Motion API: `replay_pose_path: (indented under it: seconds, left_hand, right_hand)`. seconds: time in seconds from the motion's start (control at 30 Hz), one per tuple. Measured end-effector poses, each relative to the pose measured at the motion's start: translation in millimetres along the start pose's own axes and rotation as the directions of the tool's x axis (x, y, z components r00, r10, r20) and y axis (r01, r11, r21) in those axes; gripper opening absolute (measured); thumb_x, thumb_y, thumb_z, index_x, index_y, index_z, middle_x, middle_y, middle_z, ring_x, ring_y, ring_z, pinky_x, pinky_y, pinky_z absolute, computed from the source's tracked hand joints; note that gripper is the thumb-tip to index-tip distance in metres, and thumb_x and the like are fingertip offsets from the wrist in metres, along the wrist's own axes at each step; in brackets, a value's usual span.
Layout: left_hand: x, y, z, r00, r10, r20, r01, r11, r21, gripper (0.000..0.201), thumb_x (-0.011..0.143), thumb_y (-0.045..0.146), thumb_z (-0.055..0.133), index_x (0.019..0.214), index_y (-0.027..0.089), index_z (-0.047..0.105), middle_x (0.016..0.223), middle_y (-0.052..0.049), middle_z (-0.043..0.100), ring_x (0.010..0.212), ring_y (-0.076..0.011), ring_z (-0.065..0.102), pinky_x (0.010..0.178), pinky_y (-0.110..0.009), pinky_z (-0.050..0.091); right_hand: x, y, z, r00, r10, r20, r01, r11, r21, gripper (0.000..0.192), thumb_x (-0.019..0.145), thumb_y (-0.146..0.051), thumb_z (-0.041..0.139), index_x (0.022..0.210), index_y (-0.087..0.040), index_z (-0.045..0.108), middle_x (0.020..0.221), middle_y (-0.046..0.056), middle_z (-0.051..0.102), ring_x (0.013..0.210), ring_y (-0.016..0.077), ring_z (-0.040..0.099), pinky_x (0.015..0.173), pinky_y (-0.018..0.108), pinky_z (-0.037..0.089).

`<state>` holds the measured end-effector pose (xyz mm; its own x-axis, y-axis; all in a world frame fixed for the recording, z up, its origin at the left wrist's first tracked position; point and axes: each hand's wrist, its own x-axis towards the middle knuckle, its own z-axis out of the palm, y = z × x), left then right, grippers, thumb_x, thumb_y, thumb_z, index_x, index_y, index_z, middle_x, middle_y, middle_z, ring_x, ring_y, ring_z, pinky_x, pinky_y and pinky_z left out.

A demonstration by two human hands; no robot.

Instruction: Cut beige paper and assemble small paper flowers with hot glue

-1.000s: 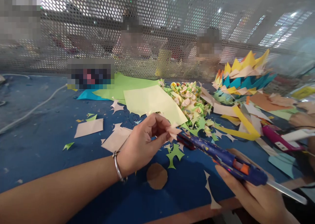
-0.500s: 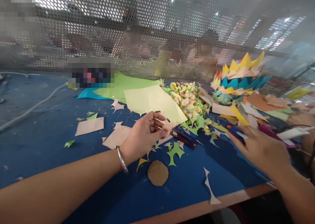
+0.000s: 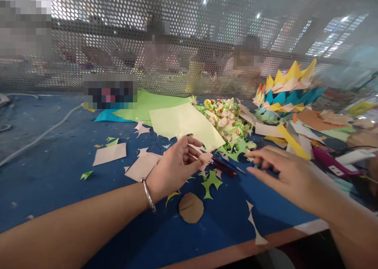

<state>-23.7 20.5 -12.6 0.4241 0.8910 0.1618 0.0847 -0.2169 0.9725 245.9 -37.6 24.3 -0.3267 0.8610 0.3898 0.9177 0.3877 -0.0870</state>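
Note:
My left hand (image 3: pixel 186 158), with a silver bangle at the wrist, pinches a small pale pink paper piece (image 3: pixel 206 157) between thumb and fingertips. My right hand (image 3: pixel 283 172) is bent around a dark blue tool (image 3: pixel 267 166); the fingers cover most of it, so its kind is unclear. Between the hands lie a dark red-handled tool (image 3: pixel 225 169) and a slim blue one (image 3: pixel 232 163). A round brown cardboard disc (image 3: pixel 191 208) rests below my left hand. Green paper offcuts (image 3: pixel 212 184) lie just above the disc.
Pale yellow-green sheets (image 3: pixel 183 121) and a heap of small curled paper pieces (image 3: pixel 227 117) lie behind my hands. A layered, pointed paper form (image 3: pixel 291 89) stands at the back right. A magenta glue gun (image 3: pixel 333 162) lies near another person's hand (image 3: pixel 363 139). Perforated metal (image 3: pixel 177 60) borders the table.
My right hand has moved left, toward my left hand, and the dark blue tool has moved with it. The left hand keeps its pinch on the pink paper. The view has shifted slightly.

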Motion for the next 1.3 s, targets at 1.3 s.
replay_pose_path:
  seconds: [1.3]
  left_hand:
    - [-2.1, 10.5, 2.9, 0.992, 0.12, -0.026, -0.114, 0.98, 0.16, 0.029, 0.079, 0.015, 0.061, 0.104, 0.018, 0.047, 0.079, 0.0, 0.063, 0.064, -0.0115, 0.058, 0.056, -0.025, 0.046]
  right_hand:
    - [41.2, -52.1, 48.1, 0.983, 0.005, 0.186, -0.134, 0.713, 0.689, 0.02, 0.092, -0.035, 0.056, 0.093, -0.018, 0.068, 0.072, 0.0, 0.062, 0.058, 0.0101, 0.057, 0.052, 0.022, 0.043]
